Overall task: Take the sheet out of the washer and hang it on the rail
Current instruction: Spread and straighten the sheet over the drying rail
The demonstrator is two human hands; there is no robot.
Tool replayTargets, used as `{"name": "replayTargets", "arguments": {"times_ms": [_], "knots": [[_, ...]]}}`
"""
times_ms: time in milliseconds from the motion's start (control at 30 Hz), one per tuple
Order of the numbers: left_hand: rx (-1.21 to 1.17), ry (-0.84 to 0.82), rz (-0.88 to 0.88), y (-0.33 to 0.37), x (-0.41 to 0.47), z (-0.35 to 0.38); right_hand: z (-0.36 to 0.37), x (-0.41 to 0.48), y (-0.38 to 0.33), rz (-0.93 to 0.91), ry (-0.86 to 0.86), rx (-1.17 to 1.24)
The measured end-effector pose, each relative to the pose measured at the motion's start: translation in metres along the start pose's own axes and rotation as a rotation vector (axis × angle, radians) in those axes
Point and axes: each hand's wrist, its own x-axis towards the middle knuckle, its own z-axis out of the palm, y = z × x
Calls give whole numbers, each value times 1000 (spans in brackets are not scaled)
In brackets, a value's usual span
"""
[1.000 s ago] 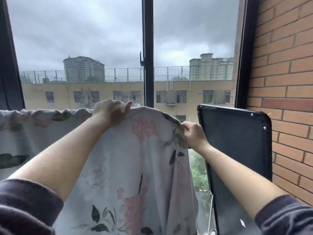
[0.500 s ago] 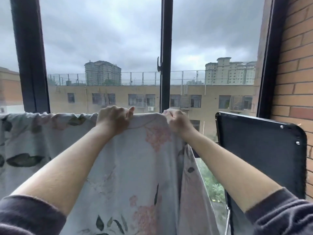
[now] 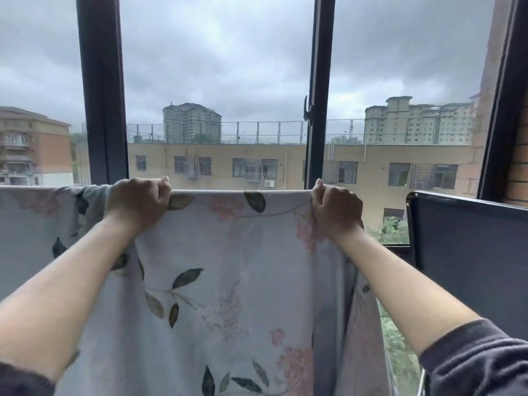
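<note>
A pale sheet (image 3: 223, 270) printed with pink flowers and dark leaves hangs in front of the window, its top edge pulled straight and level. My left hand (image 3: 138, 200) grips that top edge at the left. My right hand (image 3: 335, 208) grips the same edge near the sheet's right end. The stretch between both fists is taut. Left of my left hand the cloth bunches in folds. The rail itself is hidden under the fabric. The washer is out of view.
Black window frames (image 3: 317, 95) stand just behind the sheet. A dark flat panel (image 3: 468, 252) with rounded corners stands upright at the right. A brick wall (image 3: 518, 167) closes the right side. Buildings and grey sky lie beyond the glass.
My right hand slid rightward along the top edge, away from my left hand. The sheet between them went from slack and rounded to a straight taut line. The view shifted left.
</note>
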Motion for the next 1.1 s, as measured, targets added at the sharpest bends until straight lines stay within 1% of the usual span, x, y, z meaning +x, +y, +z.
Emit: {"name": "replayTargets", "arguments": {"times_ms": [67, 100, 167, 200, 267, 333, 400, 433, 500, 533, 600, 667, 733, 800, 933, 1033, 1100], "knots": [[-15, 8, 42, -7, 1, 0, 2, -1, -22, -32, 62, -3], [-23, 3, 69, -8, 1, -1, 6, -2, -34, -83, 93, -6], [-48, 19, 140, -8, -1, -3, 15, -6, -75, -171, 106, -7], [-66, 32, 184, -7, -1, -4, 20, -7, -101, -196, 86, 0], [-87, 33, 264, -3, -1, -4, 31, -9, -148, -211, 53, -23], [-123, 18, 321, -21, -1, -3, 36, -11, -186, -202, 24, -53], [-146, 29, 345, -53, 0, 0, 40, -13, -197, -209, 84, -67], [-139, 29, 330, -70, 1, 0, 41, -14, -193, -205, 112, -80], [-122, 23, 274, -115, 1, 0, 39, -14, -190, -189, 88, -90], [-113, 18, 225, -141, 1, 1, 40, -15, -190, -173, 85, -98], [-98, 16, 69, -190, 2, -2, 41, -15, -188, -150, 131, -129], [-56, 39, -14, -230, 1, -7, 39, -14, -186, -166, 156, -126], [-42, 56, -29, -252, 2, -7, 39, -16, -190, -178, 168, -111], [-45, 76, -6, -254, 2, -3, 39, -20, -199, -188, 163, -96], [-71, 165, 90, -253, -1, 3, 54, -25, -273, -305, 168, -70], [-62, 238, 100, -250, 3, 8, 66, -26, -358, -351, 119, -42], [-65, 244, 117, -248, 5, 10, 71, -29, -402, -388, 66, -60]]}}
